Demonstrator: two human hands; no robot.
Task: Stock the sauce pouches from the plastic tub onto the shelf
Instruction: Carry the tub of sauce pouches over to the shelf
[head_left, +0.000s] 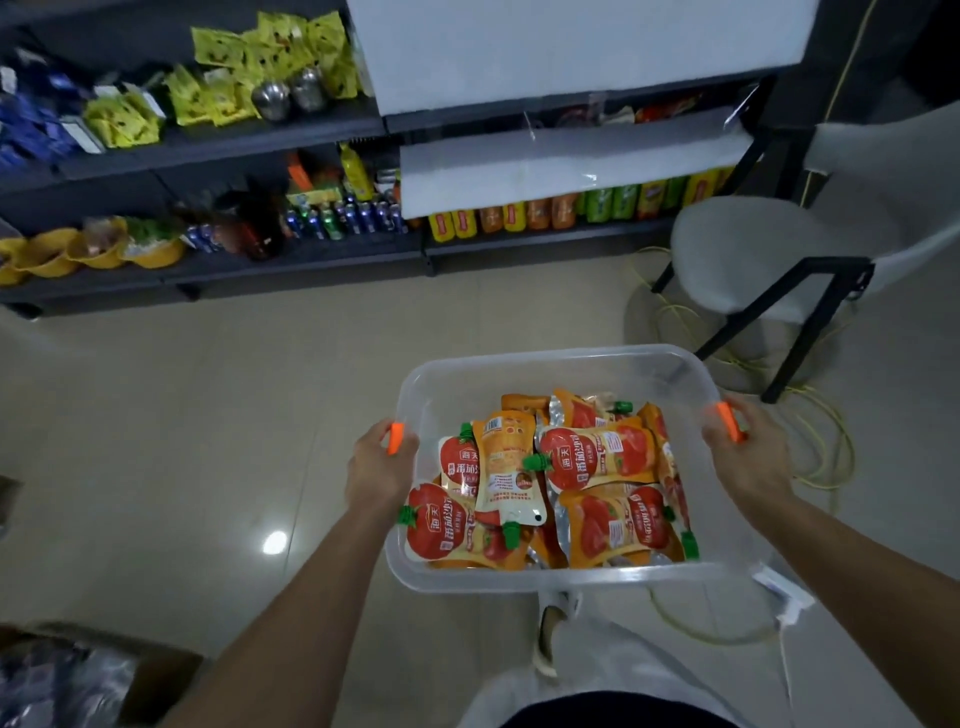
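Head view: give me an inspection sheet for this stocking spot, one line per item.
Surface: beige tiled floor, glossy.
Job's things: clear plastic tub full of sauce pouches, carried; dark shelf ahead, partly stocked.
Clutter: cardboard box at lower left.
Grippers: left hand and right hand each grip an orange tub handle.
Cables: yellow cable looped on the floor by the chair.
Surroundings: white panels cover upper right shelves.
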